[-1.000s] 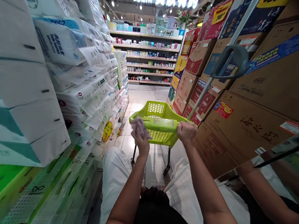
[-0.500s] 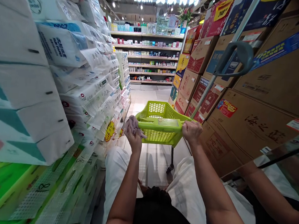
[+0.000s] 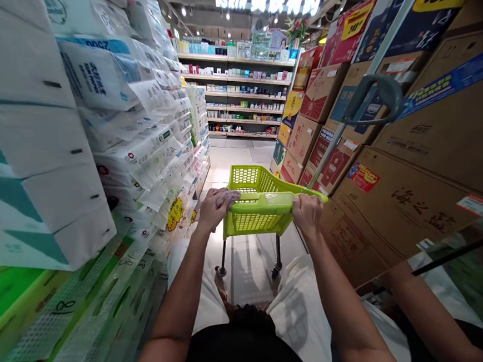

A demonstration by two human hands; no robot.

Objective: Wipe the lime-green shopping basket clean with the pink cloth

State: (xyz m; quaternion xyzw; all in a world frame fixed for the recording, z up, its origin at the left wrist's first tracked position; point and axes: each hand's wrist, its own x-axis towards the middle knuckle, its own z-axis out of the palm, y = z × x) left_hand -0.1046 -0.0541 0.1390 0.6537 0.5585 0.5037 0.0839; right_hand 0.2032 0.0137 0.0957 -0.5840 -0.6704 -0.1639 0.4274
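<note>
A lime-green plastic shopping cart (image 3: 251, 222) stands in the aisle just ahead of me, its basket showing nothing inside. My left hand (image 3: 213, 205) rests closed on the left end of the cart handle (image 3: 264, 208), pressing a small greyish-pink cloth (image 3: 228, 197) against it. My right hand (image 3: 307, 212) is wrapped round the right end of the same handle. White trousers and a dark top show below my arms.
Stacked tissue and paper packs (image 3: 115, 137) wall the left side. Cardboard boxes (image 3: 413, 178) pile high on the right, with a grey looped handle on a pole (image 3: 373, 99) leaning there. Cosmetics shelves (image 3: 239, 97) close the far end. A forearm (image 3: 427, 318) shows at lower right.
The cart has swung a little to the right and its front now angles left. My left hand has dropped from a raised wrist to lie over the handle's left end with the cloth.
</note>
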